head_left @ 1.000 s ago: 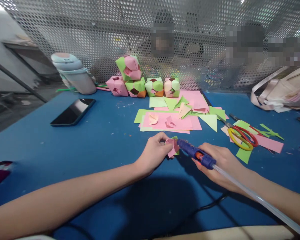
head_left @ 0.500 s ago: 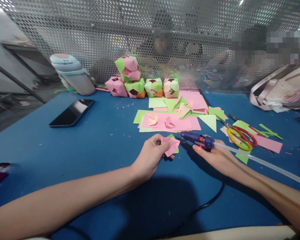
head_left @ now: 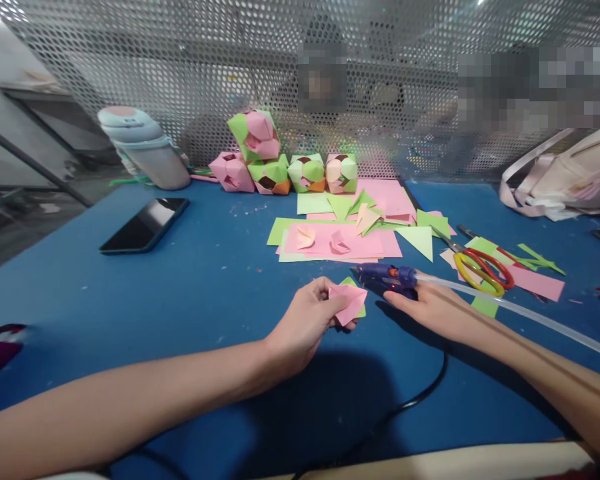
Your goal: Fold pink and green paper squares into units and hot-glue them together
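Observation:
My left hand [head_left: 313,317] pinches a folded pink and green paper piece [head_left: 349,301] between thumb and fingers, just above the table. To its right, my right hand [head_left: 433,303] is wrapped round a blue glue gun [head_left: 393,275] with a long clear glue stick [head_left: 525,317] in its back. The gun's nozzle points left and sits a little above the paper piece, apart from it. Behind both hands lie pink sheets [head_left: 330,250] with a small cream folded piece [head_left: 306,237] and a small pink one [head_left: 339,243] on top.
Folded paper balls [head_left: 270,175] stand at the back by a perforated metal screen [head_left: 220,73], a person behind it. A phone [head_left: 145,227] and bottle [head_left: 147,150] are left. Scissors [head_left: 485,270], paper scraps [head_left: 535,281] and a bag [head_left: 575,173] are right. A black cable [head_left: 425,399] crosses in front.
My left hand has moved slightly right and toward me with the paper piece. The glue gun in my right hand has shifted a little left, its nozzle now above the paper.

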A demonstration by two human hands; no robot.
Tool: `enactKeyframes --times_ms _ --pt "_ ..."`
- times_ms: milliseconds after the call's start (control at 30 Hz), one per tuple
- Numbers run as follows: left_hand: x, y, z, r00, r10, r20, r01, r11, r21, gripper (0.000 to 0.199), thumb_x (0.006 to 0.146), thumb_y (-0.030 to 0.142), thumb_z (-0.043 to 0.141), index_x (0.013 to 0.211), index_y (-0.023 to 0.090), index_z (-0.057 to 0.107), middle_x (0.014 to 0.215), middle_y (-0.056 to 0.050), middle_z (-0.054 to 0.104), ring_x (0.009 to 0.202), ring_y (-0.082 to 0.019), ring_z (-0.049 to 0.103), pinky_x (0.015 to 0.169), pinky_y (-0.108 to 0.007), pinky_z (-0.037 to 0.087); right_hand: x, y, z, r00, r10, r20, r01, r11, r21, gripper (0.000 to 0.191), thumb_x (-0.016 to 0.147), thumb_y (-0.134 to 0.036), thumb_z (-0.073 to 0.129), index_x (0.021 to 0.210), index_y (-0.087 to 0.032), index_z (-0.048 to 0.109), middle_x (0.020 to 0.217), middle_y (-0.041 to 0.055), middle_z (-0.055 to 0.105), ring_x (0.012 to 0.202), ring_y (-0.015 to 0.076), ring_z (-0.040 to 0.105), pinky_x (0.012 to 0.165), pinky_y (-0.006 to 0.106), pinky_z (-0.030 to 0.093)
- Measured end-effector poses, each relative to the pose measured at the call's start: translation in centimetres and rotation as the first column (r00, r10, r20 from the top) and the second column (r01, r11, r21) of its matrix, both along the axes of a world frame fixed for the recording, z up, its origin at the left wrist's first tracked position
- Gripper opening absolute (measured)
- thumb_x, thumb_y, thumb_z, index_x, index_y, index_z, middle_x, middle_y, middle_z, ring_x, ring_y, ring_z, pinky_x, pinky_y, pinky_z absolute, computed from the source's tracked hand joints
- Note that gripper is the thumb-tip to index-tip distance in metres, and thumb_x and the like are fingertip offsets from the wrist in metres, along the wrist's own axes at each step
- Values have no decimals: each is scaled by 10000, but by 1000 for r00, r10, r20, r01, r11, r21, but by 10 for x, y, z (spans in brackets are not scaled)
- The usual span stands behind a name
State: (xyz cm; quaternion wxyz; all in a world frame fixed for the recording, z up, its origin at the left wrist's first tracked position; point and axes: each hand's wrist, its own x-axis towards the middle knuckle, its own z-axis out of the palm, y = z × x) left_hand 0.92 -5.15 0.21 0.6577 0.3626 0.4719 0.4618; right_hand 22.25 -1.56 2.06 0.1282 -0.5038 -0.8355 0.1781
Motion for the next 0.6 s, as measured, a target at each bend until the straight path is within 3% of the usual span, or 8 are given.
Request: enactKeyframes --times_ms 133,233,300,367,433,500,600 --pt "-1 0 -1 1000 -8 -24 8 1000 0 229 753 192 651 715 173 426 635 -27 625 585 -151 624 542 -242 458 5 -2 14 996 2 95 -2 1000 5 373 919 -470 442 1194 -259 579 1151 32 643 1019 228 613 842 318 470" --pt "-1 0 0 999 -14 -34 13 1000 -13 221 750 184 646 714 174 429 639 -34 638 590 -153 626 547 -242 453 15 -12 28 945 -74 318 60 997 52 397 887 -550 451 886 -209 654 842 57 684 736 224 630 634 313 449" --pt "0 -1 0 999 -20 -44 19 1000 -14 215 750 182 641 714 175 430 633 -34 644 585 -152 624 540 -235 439 22 -23 38 908 -65 413 60 998 26 453 876 -564 461 664 -188 599 621 47 619 561 190 567 513 292 370" --pt "2 -2 1 998 -31 -48 31 999 -8 215 750 188 641 713 177 430 623 -31 646 567 -146 613 530 -227 425 22 -35 43 950 37 309 -10 996 -88 453 902 -530 446 619 -196 562 577 13 587 516 145 529 479 267 330" --pt "5 -5 2 998 -46 -53 46 999 0 221 746 202 649 710 177 432 605 -22 639 537 -132 589 523 -222 415 14 -44 43 992 90 92 -73 982 -177 359 915 -473 461 704 -210 586 621 -12 598 547 120 539 499 242 361" --pt "8 -9 5 996 -60 -59 60 998 10 222 738 216 661 708 173 445 590 -6 620 522 -115 559 525 -216 406 1 -48 37 987 52 -153 -83 976 -204 221 897 -414 512 849 -216 597 636 -25 593 531 102 530 486 220 382" --pt "11 -16 7 996 -64 -66 67 997 43 228 726 236 683 696 165 468 596 22 577 552 -96 526 546 -202 391 -20 -48 21 910 -68 -409 -46 964 -264 218 879 -401 552 969 -203 557 701 -15 604 564 102 552 504 214 421"
